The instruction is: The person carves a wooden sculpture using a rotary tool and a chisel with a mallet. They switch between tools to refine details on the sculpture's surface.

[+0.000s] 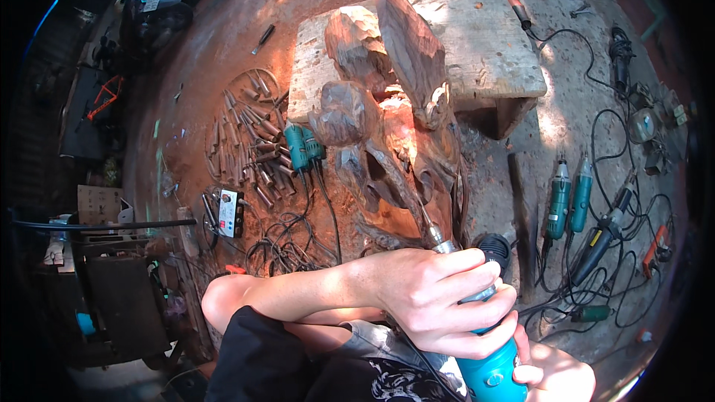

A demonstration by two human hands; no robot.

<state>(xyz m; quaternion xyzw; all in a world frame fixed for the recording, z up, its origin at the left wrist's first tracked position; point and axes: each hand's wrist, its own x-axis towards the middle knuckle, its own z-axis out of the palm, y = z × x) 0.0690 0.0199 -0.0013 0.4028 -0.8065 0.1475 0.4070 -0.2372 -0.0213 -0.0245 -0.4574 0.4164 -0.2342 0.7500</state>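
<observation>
A teal die grinder (491, 372) with a thin metal bit points up and away from me. My left hand (447, 298) is closed around its grey neck, fingers wrapped over the top. Lower down, my right hand (525, 361) grips the teal body; only some of its fingers show, the rest being hidden behind the tool. The bit's tip reaches into the lower part of a brown wood carving (402, 141), which has rounded lobes, hollows and a tall upright slab. Whether the tip touches the wood I cannot tell.
A pale wooden block (477, 37) stands behind the carving. Left lie many chisels (249, 134), two teal power tools (302, 147), a white control box (229, 212) and tangled cords (287, 246). Right are more grinders (558, 197) with cables, and an orange-and-black tool (511, 1) beyond.
</observation>
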